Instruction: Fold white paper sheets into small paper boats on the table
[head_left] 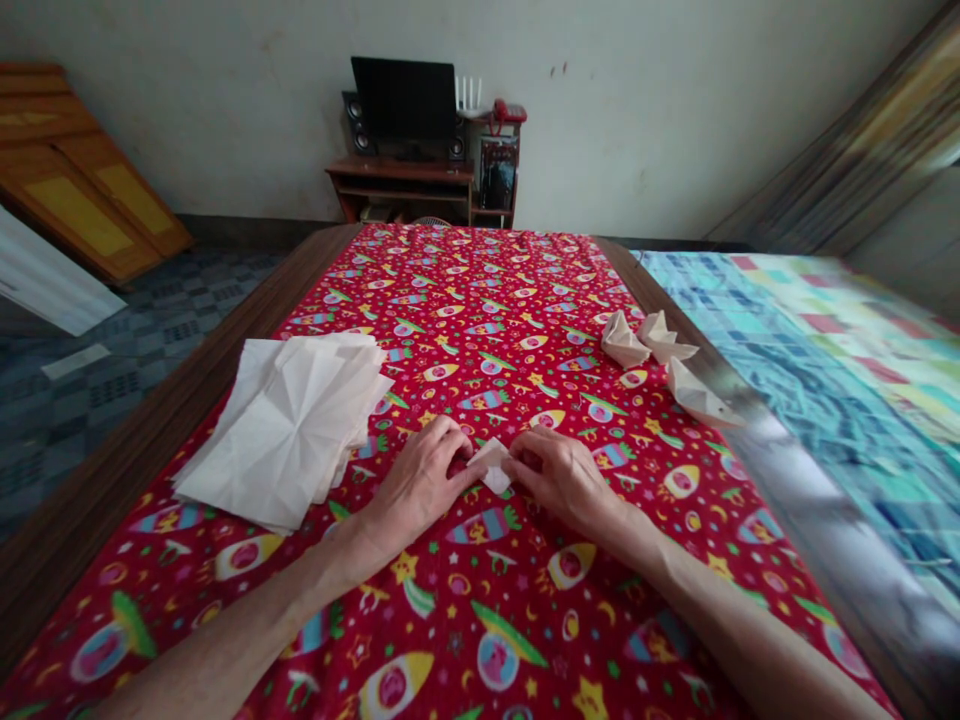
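A small folded piece of white paper (495,466) lies on the red patterned cloth in front of me, between my hands. My left hand (433,462) pinches its left edge, thumb stretched toward it and fingers curled. On the opposite side, my right hand (559,468) grips the right edge between thumb and curled fingers. To the left rests a stack of creased white paper sheets (281,430), the top one marked with fold lines radiating from its middle. Folded paper figures stand at the right: one (624,340), a second (664,337) and a third (697,392).
The red cloth (480,620) covers most of a dark wooden table (247,350). Beyond its far end stand a desk (405,175) with a monitor (405,98) and a red telephone (510,111). A bed (810,380) adjoins the right side; a wooden cabinet (90,180) is far left.
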